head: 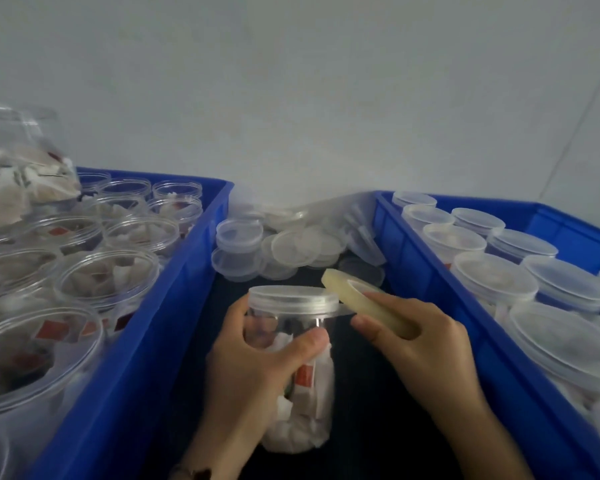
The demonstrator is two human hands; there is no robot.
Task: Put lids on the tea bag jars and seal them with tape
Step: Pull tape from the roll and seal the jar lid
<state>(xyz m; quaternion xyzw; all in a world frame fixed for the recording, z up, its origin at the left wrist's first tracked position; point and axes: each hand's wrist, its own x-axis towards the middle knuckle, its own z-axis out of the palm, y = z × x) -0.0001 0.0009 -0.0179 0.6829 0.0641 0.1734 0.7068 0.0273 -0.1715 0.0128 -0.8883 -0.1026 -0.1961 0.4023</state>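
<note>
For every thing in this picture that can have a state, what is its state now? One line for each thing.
Clear plastic jar of tea bags: lidded, upright, gripped by the left hand.
Translucent round lid: on that jar.
Yellowish tape roll: held by the right hand, a strip reaching the lid's rim.
Jars in left blue crate: open, filled.
Jars in right blue crate: lidded.
Loose lids: piled between the crates.
</note>
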